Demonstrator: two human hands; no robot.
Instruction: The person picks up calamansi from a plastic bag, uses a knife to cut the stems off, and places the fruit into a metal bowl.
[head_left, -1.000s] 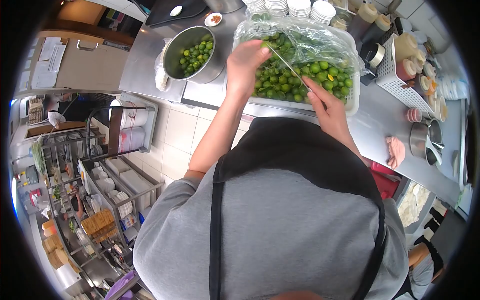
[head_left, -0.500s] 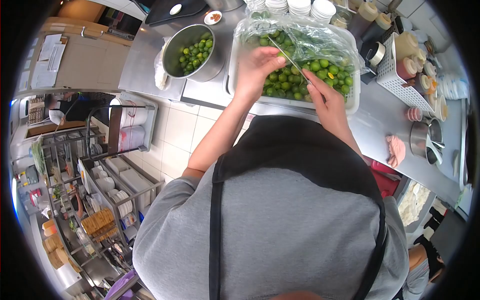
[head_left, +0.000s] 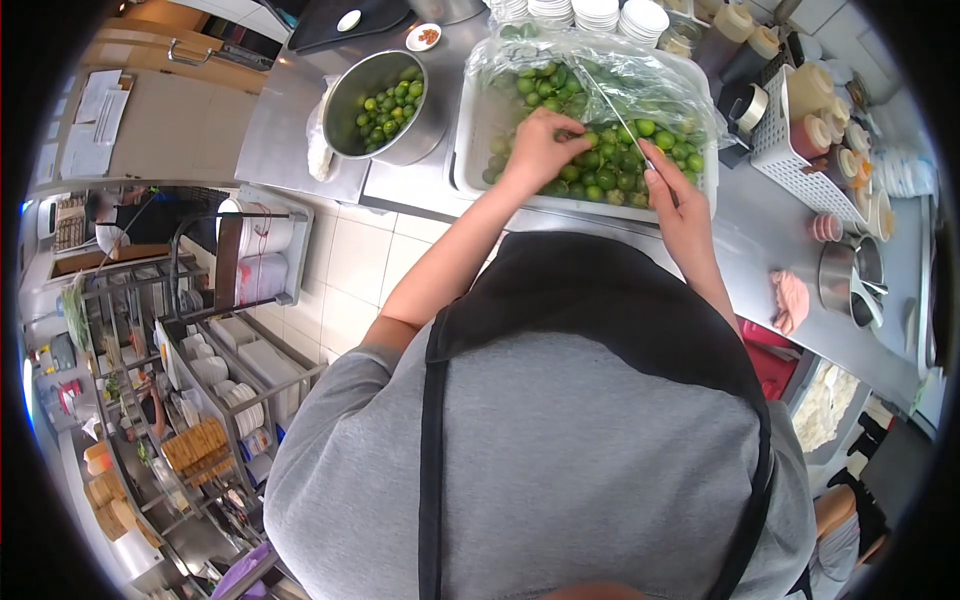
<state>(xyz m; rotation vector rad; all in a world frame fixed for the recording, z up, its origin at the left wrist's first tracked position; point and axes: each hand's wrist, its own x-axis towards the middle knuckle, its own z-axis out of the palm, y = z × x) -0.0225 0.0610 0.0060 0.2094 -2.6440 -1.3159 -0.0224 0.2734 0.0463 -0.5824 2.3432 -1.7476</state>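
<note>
A white plastic tub (head_left: 468, 150) of small green limes (head_left: 612, 180) stands on the steel counter, partly covered by a clear plastic bag (head_left: 640, 85). Over the limes, my left hand (head_left: 545, 150) has its thumb and fingers closed around one lime (head_left: 591, 140). Toward the tub's right side, my right hand (head_left: 680, 195) grips the handle of a knife (head_left: 612, 108), whose thin blade points up and left across the limes. One cut yellowish lime face shows among the others. Left of the tub, a steel pot (head_left: 415, 135) also holds limes.
White cups (head_left: 598, 14) stand in stacks behind the tub. On the right are a white basket (head_left: 800, 165) of sauce bottles, a pink cloth (head_left: 790, 302) and steel pots (head_left: 838, 270). A rack of dishes (head_left: 225, 370) stands at left, with other people farther off.
My left hand has lowered from near the blade to the limes and closed on one. My right hand has moved right and slightly down with the knife.
</note>
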